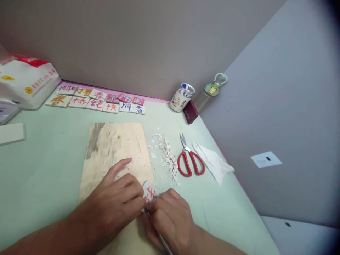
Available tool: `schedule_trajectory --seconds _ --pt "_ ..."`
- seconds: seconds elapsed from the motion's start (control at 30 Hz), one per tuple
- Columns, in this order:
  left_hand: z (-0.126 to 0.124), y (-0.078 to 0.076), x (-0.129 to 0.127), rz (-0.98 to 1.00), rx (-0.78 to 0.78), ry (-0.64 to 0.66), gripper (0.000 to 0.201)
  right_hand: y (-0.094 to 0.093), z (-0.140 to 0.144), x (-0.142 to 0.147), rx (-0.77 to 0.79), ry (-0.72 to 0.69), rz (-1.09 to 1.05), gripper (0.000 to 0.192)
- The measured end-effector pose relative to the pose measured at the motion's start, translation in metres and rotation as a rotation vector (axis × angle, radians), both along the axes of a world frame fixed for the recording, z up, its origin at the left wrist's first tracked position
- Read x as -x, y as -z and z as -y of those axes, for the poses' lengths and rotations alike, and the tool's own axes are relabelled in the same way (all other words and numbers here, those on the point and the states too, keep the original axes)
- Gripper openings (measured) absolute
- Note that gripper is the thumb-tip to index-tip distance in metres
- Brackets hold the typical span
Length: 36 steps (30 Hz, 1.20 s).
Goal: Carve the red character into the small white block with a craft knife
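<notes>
Between my two hands is a small white tile point(148, 190) with red written characters, at the right edge of a pale wooden board point(124, 141). My left hand point(117, 202) is closed on the tile's left side, its index finger stretched out over the board. In my right hand point(170, 216) is a slim metal carving knife point(165, 243), gripped like a pen. The blade end meets the tile's lower edge; its tip is mostly hidden by my fingers. White and reddish shavings point(167, 156) lie right of the board.
Red-handled scissors point(190, 159) and a crumpled tissue point(212, 161) lie to the right. Several lettered tiles point(79, 101) line the back. A can point(182, 99), a dark red box point(190, 112) and a bottle point(209, 92) stand by the wall. Far left sits a tissue pack point(29, 83).
</notes>
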<state>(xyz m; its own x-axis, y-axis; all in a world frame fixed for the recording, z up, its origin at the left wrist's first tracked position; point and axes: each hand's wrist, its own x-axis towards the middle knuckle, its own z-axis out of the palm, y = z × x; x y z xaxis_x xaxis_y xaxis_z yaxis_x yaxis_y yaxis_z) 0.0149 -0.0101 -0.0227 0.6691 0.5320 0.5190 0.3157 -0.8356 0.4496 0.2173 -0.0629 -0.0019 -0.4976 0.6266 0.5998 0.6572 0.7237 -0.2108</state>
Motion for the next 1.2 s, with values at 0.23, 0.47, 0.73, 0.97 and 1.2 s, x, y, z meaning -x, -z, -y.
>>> schedule_trajectory --seconds 0.23,0.47,0.73,0.97,1.2 --pt "-0.003 -0.006 0.005 -0.026 0.047 0.039 0.030 0.002 -0.001 0.001 0.012 -0.012 -0.025 0.029" --pt "-0.006 -0.010 0.007 -0.010 0.122 0.042 0.026 0.002 -0.002 -0.001 0.039 -0.016 0.001 0.030" --pt "-0.007 -0.009 0.006 0.048 0.056 0.056 0.037 0.004 -0.003 -0.001 -0.013 -0.017 -0.011 0.028" --pt "-0.009 -0.006 0.003 0.077 -0.044 0.041 0.034 0.005 -0.002 0.000 -0.018 -0.013 -0.016 0.026" --pt "-0.008 -0.011 0.006 0.034 -0.093 0.090 0.051 0.003 -0.003 0.001 -0.016 -0.013 -0.021 0.028"
